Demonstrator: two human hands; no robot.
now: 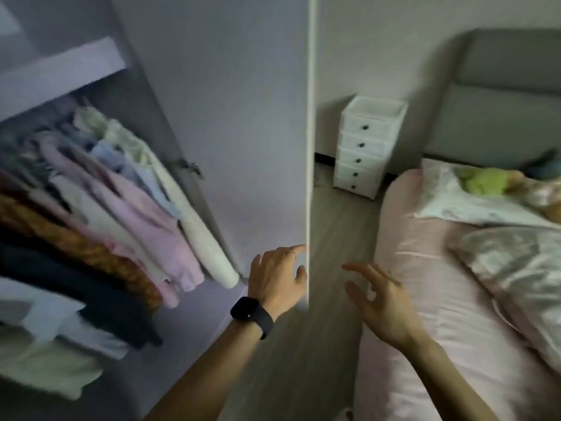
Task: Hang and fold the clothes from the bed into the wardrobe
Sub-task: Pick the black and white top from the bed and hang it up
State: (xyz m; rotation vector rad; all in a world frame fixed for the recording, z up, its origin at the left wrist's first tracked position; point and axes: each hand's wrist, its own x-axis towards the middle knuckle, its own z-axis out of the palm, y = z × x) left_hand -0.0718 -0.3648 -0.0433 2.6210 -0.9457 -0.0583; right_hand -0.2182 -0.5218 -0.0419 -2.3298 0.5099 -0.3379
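Left hand (277, 278): fingers straight, touching wardrobe door (243, 117) edge
Right hand (382, 305): fingers spread, empty
Drawer unit (375, 106): one, five drawers (362, 144)

The left hand (277, 278) wears a thin ring (293, 254) on one finger. A black, square-faced watch (251, 317) on a dark strap circles its wrist. Both forearms are bare.

Left hand (277, 276) forward, fingers extended, right hand (382, 308) raised, fingers loosely spread

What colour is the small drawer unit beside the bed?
The drawer unit is white; head view.
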